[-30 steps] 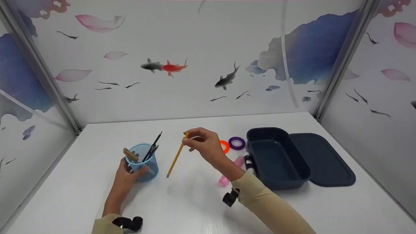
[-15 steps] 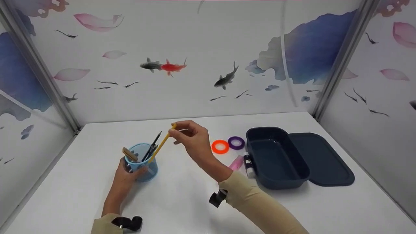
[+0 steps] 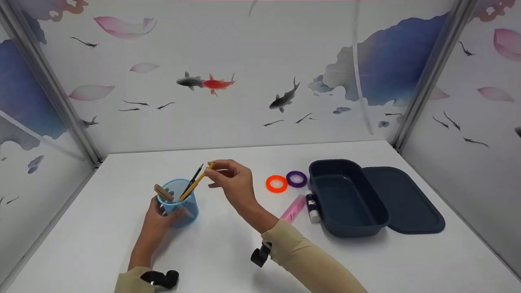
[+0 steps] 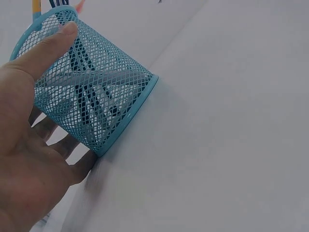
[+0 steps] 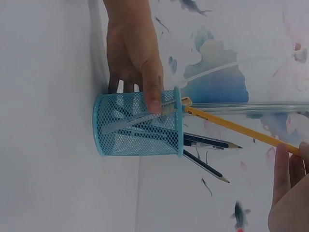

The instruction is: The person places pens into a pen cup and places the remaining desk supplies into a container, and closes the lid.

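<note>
A light blue mesh pencil cup (image 3: 189, 211) stands on the white table. My left hand (image 3: 156, 221) grips its side, thumb on the near wall (image 4: 96, 53) and fingers curled round behind. Inside lean dark pencils (image 5: 207, 166) with sharpened tips and a flat tan-brown piece (image 3: 163, 193) whose kind is unclear. Above the cup's right side, my right hand (image 3: 235, 183) pinches a yellow pencil (image 5: 236, 127) near its upper end. The pencil slants down to the left, its lower end at the cup's mouth. Whether it touches the rim cannot be told.
Right of the hands lie an orange tape roll (image 3: 276, 184), a purple tape roll (image 3: 296, 179), a pink highlighter-like stick (image 3: 294, 208) and a white-and-dark tube (image 3: 312, 208). Beside them stands a dark blue box (image 3: 346, 199), with its flat lid (image 3: 411, 203) farther right. Printed walls enclose the table.
My right hand has moved left with the yellow pencil, from beside the cup up over it and then slightly down. The pencil's lower end is now at the cup's mouth. The left hand stays put.
</note>
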Action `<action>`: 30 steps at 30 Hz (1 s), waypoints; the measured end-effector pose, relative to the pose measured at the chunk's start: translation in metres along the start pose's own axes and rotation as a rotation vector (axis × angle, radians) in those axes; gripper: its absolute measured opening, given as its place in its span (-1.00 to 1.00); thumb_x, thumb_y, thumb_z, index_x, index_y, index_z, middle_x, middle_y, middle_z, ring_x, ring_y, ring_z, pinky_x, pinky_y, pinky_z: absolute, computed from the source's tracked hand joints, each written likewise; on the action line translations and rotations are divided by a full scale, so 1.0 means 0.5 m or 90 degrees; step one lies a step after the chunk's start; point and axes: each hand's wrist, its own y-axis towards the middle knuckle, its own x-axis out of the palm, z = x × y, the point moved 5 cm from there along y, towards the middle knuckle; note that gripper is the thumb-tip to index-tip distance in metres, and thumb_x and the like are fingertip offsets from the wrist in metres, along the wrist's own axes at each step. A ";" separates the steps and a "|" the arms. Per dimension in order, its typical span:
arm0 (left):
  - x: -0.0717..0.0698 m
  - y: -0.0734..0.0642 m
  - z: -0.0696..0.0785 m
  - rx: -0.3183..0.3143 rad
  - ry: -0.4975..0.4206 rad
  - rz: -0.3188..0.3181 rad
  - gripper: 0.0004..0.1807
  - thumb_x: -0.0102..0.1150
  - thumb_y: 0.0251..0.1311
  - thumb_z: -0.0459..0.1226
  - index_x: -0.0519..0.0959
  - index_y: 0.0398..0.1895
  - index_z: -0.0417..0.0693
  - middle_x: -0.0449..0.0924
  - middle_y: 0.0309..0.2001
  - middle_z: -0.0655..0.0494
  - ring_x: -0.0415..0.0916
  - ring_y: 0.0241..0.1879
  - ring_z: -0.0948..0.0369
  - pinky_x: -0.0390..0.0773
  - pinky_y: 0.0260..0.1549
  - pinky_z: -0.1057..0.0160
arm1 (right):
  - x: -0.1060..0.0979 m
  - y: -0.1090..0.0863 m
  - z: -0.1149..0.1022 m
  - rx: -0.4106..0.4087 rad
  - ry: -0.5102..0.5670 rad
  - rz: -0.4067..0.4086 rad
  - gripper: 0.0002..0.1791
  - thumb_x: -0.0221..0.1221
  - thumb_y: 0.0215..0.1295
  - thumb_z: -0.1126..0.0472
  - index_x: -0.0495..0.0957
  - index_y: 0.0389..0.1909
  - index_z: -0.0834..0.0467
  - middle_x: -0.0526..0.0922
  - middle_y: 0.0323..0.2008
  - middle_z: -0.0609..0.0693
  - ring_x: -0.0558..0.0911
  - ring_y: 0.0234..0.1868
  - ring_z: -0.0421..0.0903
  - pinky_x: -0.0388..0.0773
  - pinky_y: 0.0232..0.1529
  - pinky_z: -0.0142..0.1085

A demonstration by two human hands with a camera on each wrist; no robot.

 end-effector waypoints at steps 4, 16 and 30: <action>0.000 0.000 -0.001 0.002 0.007 0.000 0.20 0.32 0.21 0.08 -0.32 0.62 -0.07 -0.17 0.62 -0.21 -0.22 0.61 -0.21 -0.05 0.54 -0.27 | 0.008 -0.001 0.012 0.008 -0.010 -0.005 -0.67 0.33 0.28 0.26 0.63 0.01 0.33 0.68 -0.06 0.19 0.75 -0.09 0.02 0.77 -0.14 -0.22; 0.000 -0.003 0.002 0.001 -0.004 0.000 0.20 0.32 0.22 0.06 -0.32 0.62 -0.08 -0.15 0.62 -0.23 -0.19 0.60 -0.21 -0.05 0.54 -0.28 | 0.038 -0.015 0.036 -0.006 -0.057 -0.047 -0.73 0.31 0.31 0.20 0.66 -0.04 0.25 0.69 -0.13 0.12 0.74 -0.13 -0.16 0.77 -0.20 -0.27; -0.001 -0.004 0.007 0.015 0.004 0.002 0.19 0.31 0.24 0.05 -0.33 0.62 -0.11 -0.17 0.62 -0.24 -0.22 0.61 -0.21 -0.05 0.55 -0.25 | 0.055 -0.032 0.085 0.027 -0.068 -0.064 -0.71 0.29 0.33 0.21 0.65 -0.02 0.28 0.69 -0.12 0.10 0.68 -0.19 -0.26 0.78 -0.21 -0.20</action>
